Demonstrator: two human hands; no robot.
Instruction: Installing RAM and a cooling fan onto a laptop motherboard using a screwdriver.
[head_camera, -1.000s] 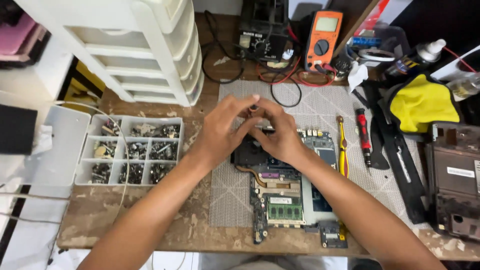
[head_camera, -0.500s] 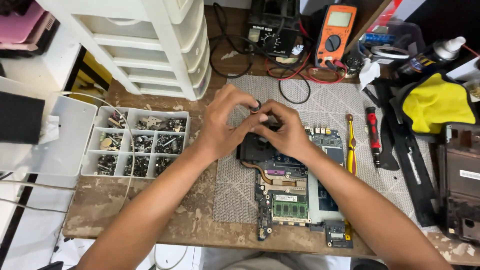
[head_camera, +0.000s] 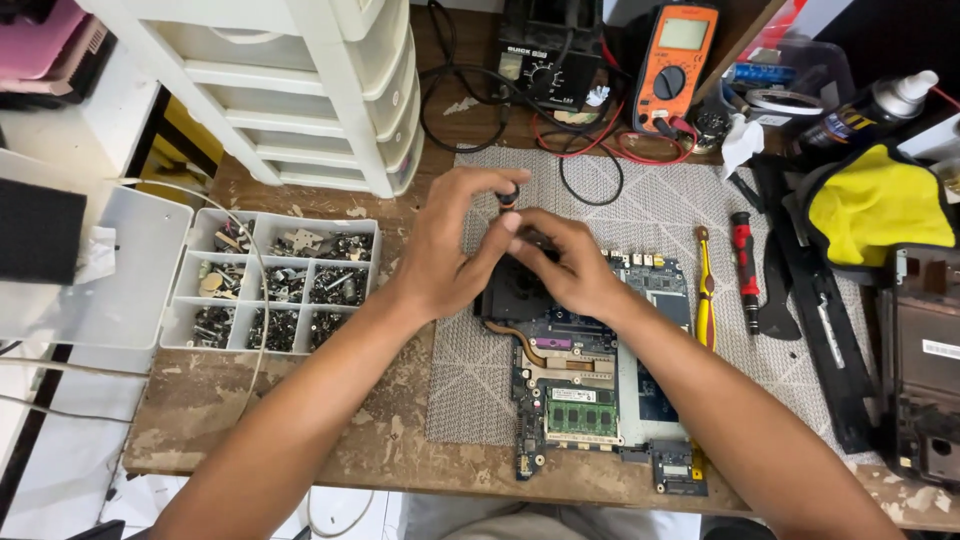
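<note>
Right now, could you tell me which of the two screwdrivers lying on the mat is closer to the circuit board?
The yellow-handled screwdriver, which lies right beside the circuit board along its right edge. The red-and-black screwdriver lies farther right, apart from the board.

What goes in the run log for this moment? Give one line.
left hand: pinching small black part | right hand: fingertip at part, over board | screw tray: left of mat

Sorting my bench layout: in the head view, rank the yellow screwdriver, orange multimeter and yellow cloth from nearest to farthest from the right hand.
From the right hand:
1. Yellow screwdriver, just to its right on the mat.
2. Orange multimeter, at the desk's far edge, up and right.
3. Yellow cloth, far right.
</note>
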